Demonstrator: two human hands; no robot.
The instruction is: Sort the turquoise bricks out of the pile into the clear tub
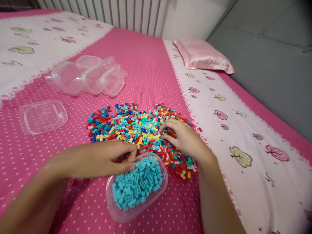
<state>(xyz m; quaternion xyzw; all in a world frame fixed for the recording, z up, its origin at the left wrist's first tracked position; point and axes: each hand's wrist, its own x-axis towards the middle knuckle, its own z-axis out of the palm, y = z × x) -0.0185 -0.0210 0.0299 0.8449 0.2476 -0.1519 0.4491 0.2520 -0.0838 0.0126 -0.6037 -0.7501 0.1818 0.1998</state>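
Note:
A clear plastic tub (162, 190) filled with turquoise toy building bricks (138, 182) sits on the bed in front of me. My left hand (117, 159) is over its far left rim, fingers curled under and closed, the thumb at the turquoise bricks; whatever it pinches is hidden. Beyond the tub spreads a pile of mixed small building bricks (136, 125) in red, blue, yellow, green and turquoise. My right hand (181, 136) reaches into the pile's right side. Its thumb and index finger are bent and apart, with loose bricks showing between them.
Several empty clear tubs (90, 78) lie clustered at the back left. A clear lid or shallow container (44, 117) rests nearer, on the left. A pink pillow (203, 57) is at the back right, by the grey wall panel (263, 48). A stray red brick (73, 182) lies below my left forearm.

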